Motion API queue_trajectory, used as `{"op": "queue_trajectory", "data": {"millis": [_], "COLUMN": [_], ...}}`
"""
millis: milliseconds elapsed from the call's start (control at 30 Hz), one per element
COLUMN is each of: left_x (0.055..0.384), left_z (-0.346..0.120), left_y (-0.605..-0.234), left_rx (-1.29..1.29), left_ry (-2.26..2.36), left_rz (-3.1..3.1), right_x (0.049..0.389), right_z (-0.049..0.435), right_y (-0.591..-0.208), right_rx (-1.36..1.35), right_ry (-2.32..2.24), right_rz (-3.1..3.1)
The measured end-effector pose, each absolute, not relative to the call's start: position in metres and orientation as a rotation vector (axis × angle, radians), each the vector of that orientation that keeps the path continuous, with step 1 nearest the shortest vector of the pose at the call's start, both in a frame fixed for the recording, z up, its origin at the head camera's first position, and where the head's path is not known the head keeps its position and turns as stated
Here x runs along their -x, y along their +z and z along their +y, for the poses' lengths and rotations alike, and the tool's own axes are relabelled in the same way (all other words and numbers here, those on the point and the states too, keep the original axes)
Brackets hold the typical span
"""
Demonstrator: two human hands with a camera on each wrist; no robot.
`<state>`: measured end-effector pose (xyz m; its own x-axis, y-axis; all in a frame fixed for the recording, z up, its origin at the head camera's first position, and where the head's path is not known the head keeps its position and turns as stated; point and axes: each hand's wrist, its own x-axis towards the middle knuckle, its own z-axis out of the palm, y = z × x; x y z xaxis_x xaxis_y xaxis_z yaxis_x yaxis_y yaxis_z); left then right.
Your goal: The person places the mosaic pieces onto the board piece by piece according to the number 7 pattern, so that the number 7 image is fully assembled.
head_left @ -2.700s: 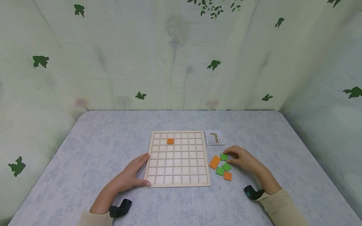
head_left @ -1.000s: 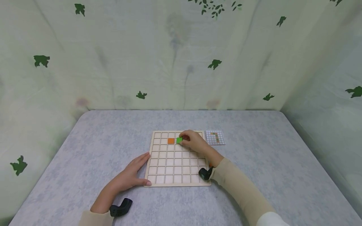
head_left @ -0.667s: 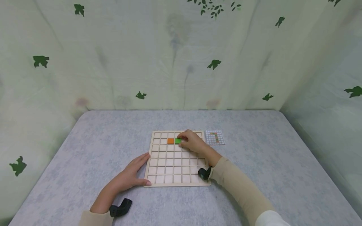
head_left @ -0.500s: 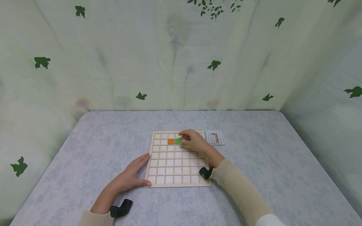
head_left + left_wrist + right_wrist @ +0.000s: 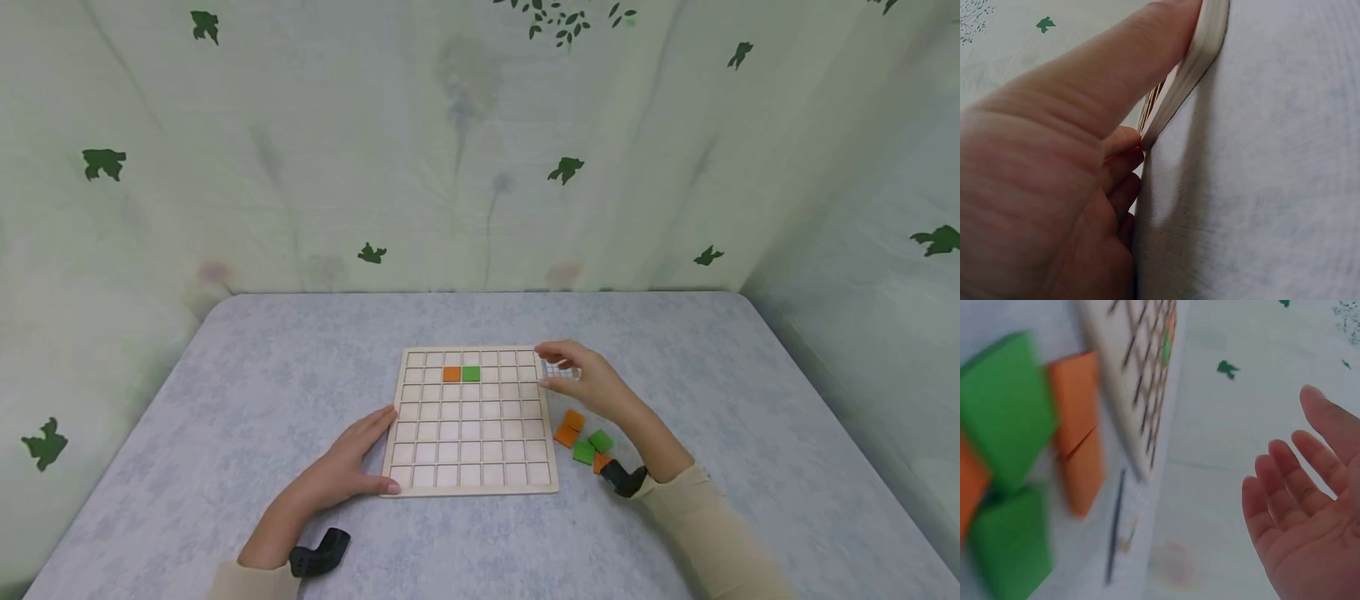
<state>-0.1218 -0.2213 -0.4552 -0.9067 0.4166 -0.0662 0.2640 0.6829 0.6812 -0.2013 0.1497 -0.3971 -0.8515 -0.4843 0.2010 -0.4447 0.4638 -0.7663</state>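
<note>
A wooden grid board [image 5: 459,432] lies on the table, with an orange square tile [image 5: 452,374] and a green square tile [image 5: 471,373] side by side in its second row from the back. My left hand [image 5: 352,462] rests at the board's left edge, thumb on the front left corner and fingertips along the side. My right hand [image 5: 588,379], empty with fingers loosely bent and thumb apart, hovers at the board's back right corner, over a small pattern card [image 5: 553,372] that it partly hides. In the right wrist view the same hand [image 5: 1310,512] shows nothing between its fingers.
Right of the board lie loose tiles: orange ones [image 5: 566,436] and green ones [image 5: 600,441], one orange tile partly hidden by the black wrist camera [image 5: 624,478]. Another black wrist camera [image 5: 320,553] sits at the left wrist. A printed curtain [image 5: 480,150] hangs behind the table.
My right hand brought a green tile from the loose group to the board, set it beside the orange one, let go and moved back right. The left hand stayed put.
</note>
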Motion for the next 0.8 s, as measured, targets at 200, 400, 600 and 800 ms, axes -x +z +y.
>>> {"op": "queue_trajectory", "data": {"millis": [200,400,600,800], "left_x": [0.122,0.122,0.122,0.121], "left_z": [-0.222,-0.221,-0.221,-0.221], "left_y": [-0.455,-0.454,-0.454,-0.453], "left_rx": [-0.558,-0.559,-0.559,-0.556], "left_ry": [1.043,1.048,1.039,1.038], "left_rz": [2.692,2.689,2.688,2.688], "right_x": [0.189,0.185,0.183,0.184], "right_z": [0.181,0.2,0.208,0.205], "right_y": [-0.414,-0.433,-0.442,-0.444], "right_rx": [0.736,0.71,0.777,0.804], "right_ry": [-1.318,-1.28,-1.257,-1.207], "right_rz": [2.587,2.447,2.338,2.363]}}
